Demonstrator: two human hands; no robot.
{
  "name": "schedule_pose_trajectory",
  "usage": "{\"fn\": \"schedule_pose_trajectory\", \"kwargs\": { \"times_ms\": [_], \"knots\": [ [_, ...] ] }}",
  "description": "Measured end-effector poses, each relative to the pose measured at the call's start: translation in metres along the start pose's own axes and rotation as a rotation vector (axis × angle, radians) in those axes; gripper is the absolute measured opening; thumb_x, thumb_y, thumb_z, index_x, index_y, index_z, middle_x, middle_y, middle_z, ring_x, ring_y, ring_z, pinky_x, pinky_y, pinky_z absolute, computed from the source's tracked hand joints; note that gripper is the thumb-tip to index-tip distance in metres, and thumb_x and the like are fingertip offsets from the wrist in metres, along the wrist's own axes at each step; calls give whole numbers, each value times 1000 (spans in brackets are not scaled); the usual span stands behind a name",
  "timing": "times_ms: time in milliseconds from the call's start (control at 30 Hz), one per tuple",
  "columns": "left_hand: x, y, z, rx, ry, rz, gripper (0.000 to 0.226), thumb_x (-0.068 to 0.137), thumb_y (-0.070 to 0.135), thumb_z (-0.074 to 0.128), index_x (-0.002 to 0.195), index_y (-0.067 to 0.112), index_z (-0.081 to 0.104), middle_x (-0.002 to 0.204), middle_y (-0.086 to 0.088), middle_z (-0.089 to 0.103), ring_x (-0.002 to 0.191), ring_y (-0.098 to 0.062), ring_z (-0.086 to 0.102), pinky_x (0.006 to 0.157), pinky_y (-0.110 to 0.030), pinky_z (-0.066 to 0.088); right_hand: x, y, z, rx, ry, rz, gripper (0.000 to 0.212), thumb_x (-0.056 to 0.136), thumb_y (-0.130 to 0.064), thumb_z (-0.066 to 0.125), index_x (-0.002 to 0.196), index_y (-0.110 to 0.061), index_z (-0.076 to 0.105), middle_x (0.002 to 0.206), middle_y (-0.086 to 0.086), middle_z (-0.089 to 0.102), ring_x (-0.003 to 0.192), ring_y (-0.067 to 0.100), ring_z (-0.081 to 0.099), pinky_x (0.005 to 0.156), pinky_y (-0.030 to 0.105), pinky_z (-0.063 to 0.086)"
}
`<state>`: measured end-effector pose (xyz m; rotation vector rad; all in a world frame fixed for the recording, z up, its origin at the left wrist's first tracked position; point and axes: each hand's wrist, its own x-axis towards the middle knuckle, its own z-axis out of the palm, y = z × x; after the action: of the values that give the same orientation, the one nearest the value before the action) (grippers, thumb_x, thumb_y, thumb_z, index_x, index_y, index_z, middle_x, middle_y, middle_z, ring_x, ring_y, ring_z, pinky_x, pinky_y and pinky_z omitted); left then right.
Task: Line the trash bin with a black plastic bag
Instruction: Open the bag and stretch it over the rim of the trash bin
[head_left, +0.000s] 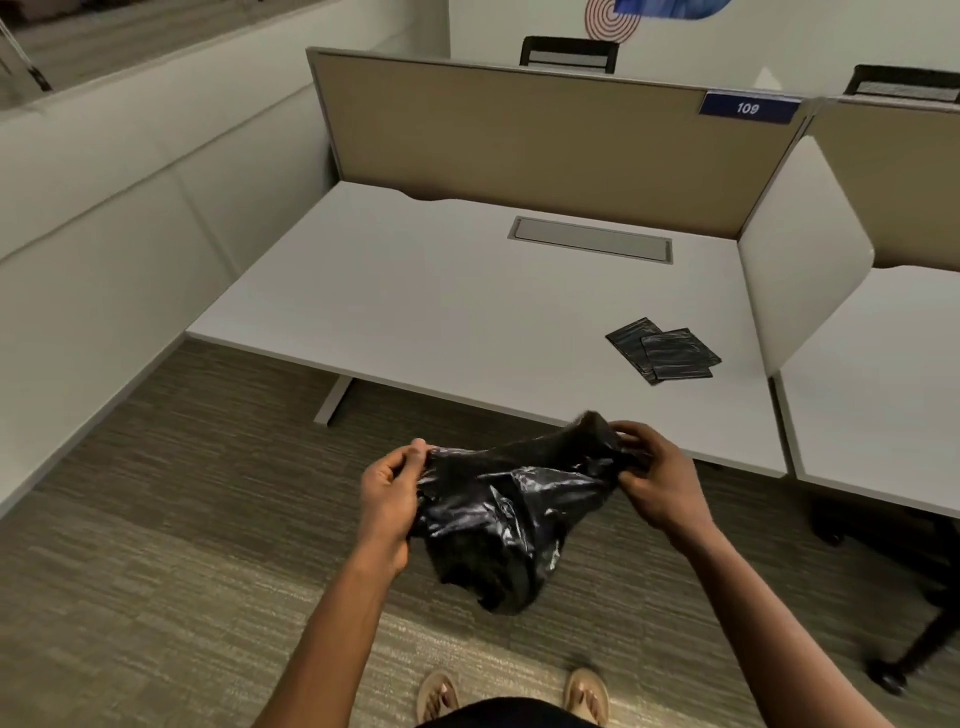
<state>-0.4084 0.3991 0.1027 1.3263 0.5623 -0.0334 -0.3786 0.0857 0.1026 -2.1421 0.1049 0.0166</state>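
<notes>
A crumpled black plastic bag (506, 512) hangs in the air between my hands, in front of the desk's near edge. My left hand (389, 493) pinches its left edge between thumb and fingers. My right hand (657, 478) grips the bunched top right part. The bag's lower end droops toward the carpet. No trash bin is in view.
A white desk (441, 301) stands ahead with two folded black bags (665, 351) at its right side and a cable tray lid (592, 240). Beige partitions (519, 140) close the back. An office chair base (904, 613) sits at right on the carpet.
</notes>
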Motion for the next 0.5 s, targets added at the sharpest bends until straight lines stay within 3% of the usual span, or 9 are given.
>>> {"fn": "schedule_pose_trajectory", "kwargs": {
  "times_ms": [100,200,233,300,367,433,500],
  "knots": [
    [3,-2,-3,-100,188,2,32,100,41,62,75,30,79,77,-2,77,81,-25,73,56,-34,60,-14,24,-6,81,65,60,74,79,20,63,110,-48,63,116,0,74,101,3,74,87,15,57],
    [4,-5,-8,-100,278,-3,37,102,44,57,75,30,77,99,-9,74,108,-37,68,90,-54,60,-29,41,-13,184,77,115,67,83,13,71,118,-44,64,114,2,74,100,8,76,93,30,60],
    [2,-5,-8,-92,269,-9,36,102,45,57,75,30,77,101,-10,74,109,-38,68,94,-57,58,-34,45,-15,184,53,127,65,84,12,72,120,-42,64,113,2,75,101,9,76,95,35,60],
    [-4,-6,-4,-69,160,-15,29,99,46,60,81,31,79,97,-8,77,101,-34,71,85,-50,62,-40,47,-18,159,-61,155,70,84,14,70,121,-44,64,115,3,75,104,11,74,98,42,60],
    [-11,-5,4,-12,-22,6,16,90,41,71,94,29,80,100,-6,80,101,-29,73,80,-39,62,-40,41,-22,132,-228,160,69,83,5,75,125,-48,62,125,-1,71,117,10,68,105,46,55],
    [-17,-4,16,38,-229,35,26,80,33,79,104,24,79,104,-8,79,103,-28,73,80,-30,61,-37,26,-22,71,-313,64,64,81,-27,85,135,-48,57,137,-14,64,130,2,56,112,37,45],
    [-23,-1,29,72,-428,24,39,76,26,83,114,20,77,109,-13,77,104,-29,74,83,-32,61,-33,2,-11,-59,-328,-85,73,75,-60,83,141,-51,52,138,-27,58,130,-10,50,106,21,38]
  ]
}}
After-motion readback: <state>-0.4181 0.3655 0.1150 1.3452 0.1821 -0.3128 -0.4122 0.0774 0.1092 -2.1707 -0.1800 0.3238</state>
